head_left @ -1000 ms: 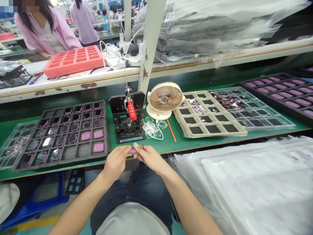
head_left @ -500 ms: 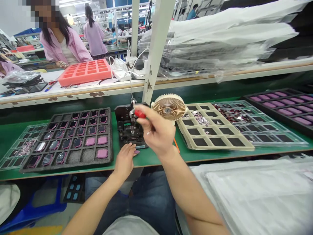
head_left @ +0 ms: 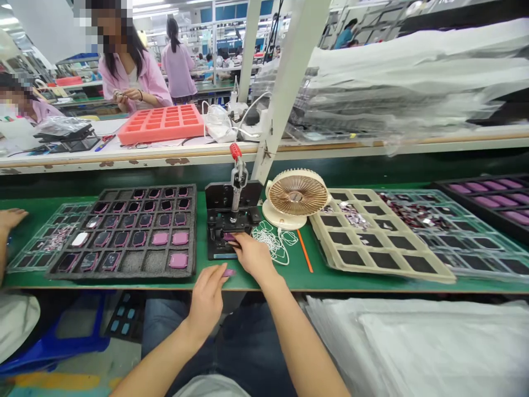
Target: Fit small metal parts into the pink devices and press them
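Note:
My right hand [head_left: 250,253] reaches onto the base of a small black hand press [head_left: 231,218], its fingers pinched on a small purple part [head_left: 228,236] lying in the fixture. The press lever with its red handle [head_left: 235,151] stands raised. My left hand [head_left: 206,298] rests at the green table's front edge, fingertips closed on another small purple part [head_left: 228,272]. A black foam tray [head_left: 128,231] of purple and dark pieces lies to the left of the press.
A small beige fan [head_left: 295,196] and a tangle of white string [head_left: 273,242] sit right of the press, then a beige compartment tray [head_left: 372,231]. Clear plastic trays lie at both ends. Another person's hand [head_left: 10,218] rests at far left. People work behind the shelf.
My right hand let go of the red press handle and dropped to the press base. The lever swung up. My left hand drew back to the table edge with a purple part.

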`<state>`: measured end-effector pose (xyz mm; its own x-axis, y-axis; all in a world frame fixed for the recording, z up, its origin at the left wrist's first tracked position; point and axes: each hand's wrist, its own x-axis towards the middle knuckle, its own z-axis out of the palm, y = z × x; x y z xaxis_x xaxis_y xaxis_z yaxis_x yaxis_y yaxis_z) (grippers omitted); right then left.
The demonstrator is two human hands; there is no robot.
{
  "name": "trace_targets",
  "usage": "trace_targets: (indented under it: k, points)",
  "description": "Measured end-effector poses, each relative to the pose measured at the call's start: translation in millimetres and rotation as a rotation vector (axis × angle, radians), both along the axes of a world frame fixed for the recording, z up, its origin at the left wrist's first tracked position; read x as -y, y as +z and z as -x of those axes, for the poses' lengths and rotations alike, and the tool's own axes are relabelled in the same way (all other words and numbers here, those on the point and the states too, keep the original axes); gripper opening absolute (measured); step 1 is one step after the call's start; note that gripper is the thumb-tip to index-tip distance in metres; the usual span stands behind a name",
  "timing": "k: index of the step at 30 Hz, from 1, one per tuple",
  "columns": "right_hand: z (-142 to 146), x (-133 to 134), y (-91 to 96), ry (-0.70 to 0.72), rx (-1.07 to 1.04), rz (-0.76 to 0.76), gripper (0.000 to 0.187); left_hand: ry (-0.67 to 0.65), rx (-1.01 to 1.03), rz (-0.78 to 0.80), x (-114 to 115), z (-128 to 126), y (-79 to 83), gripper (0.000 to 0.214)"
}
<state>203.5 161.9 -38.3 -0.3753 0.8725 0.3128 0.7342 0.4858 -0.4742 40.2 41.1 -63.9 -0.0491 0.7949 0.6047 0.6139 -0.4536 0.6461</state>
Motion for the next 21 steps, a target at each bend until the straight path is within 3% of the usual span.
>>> trace_targets:
  k: [3, 6, 10, 16, 21]
  points:
    - [4.9, -18.3, 4.7, 0.014, 0.092, 0.036, 0.031, 0.049, -0.011, -0.018, -0.1, -1.2, 2.8, 0.037]
    - [3.7, -18.2, 10.9, 0.020, 0.121, 0.039, 0.036, 0.107, -0.040, -0.034, -8.2, 1.1, 9.2, 0.036]
    - [-11.2, 9.4, 6.4, -0.050, 0.033, -0.006, 0.047, 0.129, -0.102, -0.034, -36.2, 1.7, 11.9, 0.037]
    - [-45.1, 62.9, 1.7, -0.303, -0.316, -0.121, 0.034, 0.025, -0.211, 0.039, -92.6, -14.1, -0.9, 0.046]
    - [-40.4, 86.2, 27.4, -0.217, -0.397, -0.084, 0.034, 0.008, -0.272, 0.132, -90.2, -20.6, -4.7, 0.052]
